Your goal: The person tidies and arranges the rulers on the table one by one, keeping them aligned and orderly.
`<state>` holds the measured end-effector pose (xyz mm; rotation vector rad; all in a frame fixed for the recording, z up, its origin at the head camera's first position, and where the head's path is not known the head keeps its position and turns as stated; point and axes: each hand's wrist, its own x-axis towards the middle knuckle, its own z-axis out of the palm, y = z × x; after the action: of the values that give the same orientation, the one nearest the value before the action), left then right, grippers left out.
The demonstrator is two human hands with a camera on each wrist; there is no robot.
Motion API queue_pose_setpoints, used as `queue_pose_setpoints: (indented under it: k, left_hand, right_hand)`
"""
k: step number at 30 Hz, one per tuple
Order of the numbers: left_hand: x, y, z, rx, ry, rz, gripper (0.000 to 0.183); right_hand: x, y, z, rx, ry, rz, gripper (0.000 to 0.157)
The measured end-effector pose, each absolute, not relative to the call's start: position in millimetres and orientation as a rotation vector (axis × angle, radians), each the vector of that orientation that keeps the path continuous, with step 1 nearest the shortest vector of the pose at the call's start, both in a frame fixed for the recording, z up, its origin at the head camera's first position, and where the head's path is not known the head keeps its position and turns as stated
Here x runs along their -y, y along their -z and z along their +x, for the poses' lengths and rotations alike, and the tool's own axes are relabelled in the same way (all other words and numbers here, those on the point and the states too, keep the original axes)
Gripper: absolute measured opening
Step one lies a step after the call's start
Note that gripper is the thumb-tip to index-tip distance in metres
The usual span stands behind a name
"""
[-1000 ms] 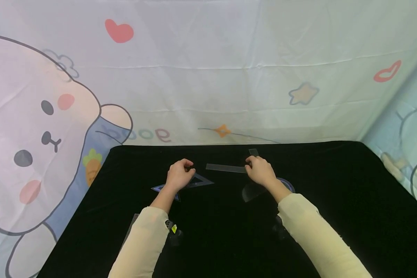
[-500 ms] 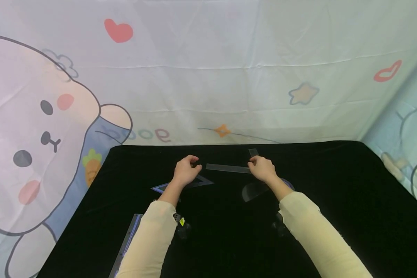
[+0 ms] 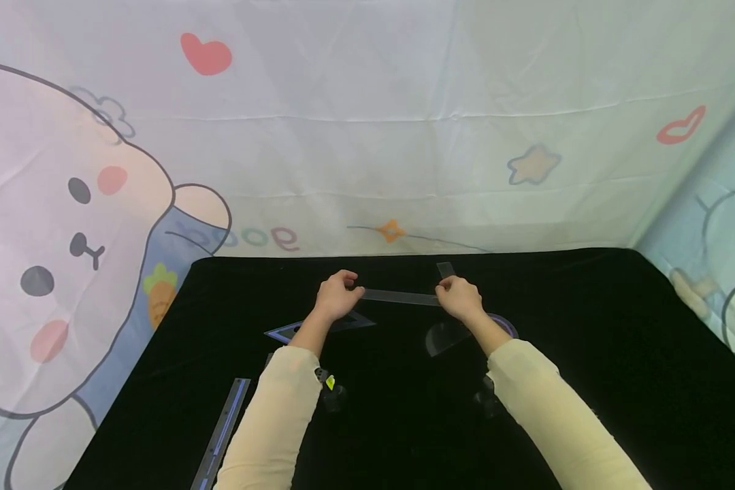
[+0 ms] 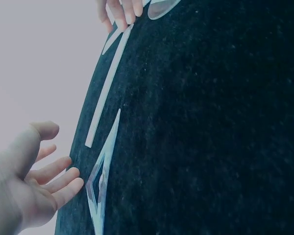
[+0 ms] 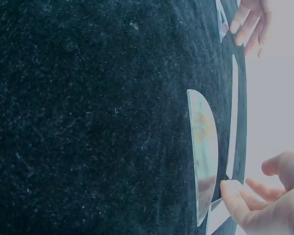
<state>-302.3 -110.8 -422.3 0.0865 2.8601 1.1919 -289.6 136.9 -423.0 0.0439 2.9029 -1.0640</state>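
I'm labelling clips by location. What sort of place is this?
Probably an indoor spot set up for recording, though the wider room is hidden: a cartoon-printed backdrop hangs behind a black-covered table, on which a clear strip and a hollow triangle lie.

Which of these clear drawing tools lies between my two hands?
The straight strip, spanning from left hand to right hand in the head view; the triangle and rounded piece lie nearer you, another piece shows beyond.
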Motion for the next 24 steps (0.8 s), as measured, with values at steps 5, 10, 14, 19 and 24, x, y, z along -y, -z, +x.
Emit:
queue_pose_setpoints:
  k: [5, 10, 14, 19, 24]
  left_hand:
    - [105.0, 424.5, -304.3, -2.839, -1.252, 0.069, 0.038]
    - [99.8, 426.1, -303.6, -2.833, -1.245, 0.02, 0.038]
    - [97.6, 428.2, -305.1, -2.832, -1.26, 0.009, 0.037]
    - [95.3, 428.2, -304.4, -2.783, -1.302, 0.0, 0.037]
    - [91.8, 427.3, -302.3, -2.753, -1.314, 0.025, 0.039]
  right_hand:
    - [-136.4, 424.9, -289.9, -2.908, 1.072, 0.075, 0.037]
    - [-135.1, 426.7, -290.1, -2.895, 1.094, 0.082, 0.037]
    - [-135.1, 427.2, -290.3, -2.889, 1.133, 0.119, 0.036]
    - [-135.8, 430.2, -291.9, -2.872, 1.184, 0.155, 0.035]
    - [-134.7, 432.2, -293.2, -2.861, 1.214, 0.178, 0.034]
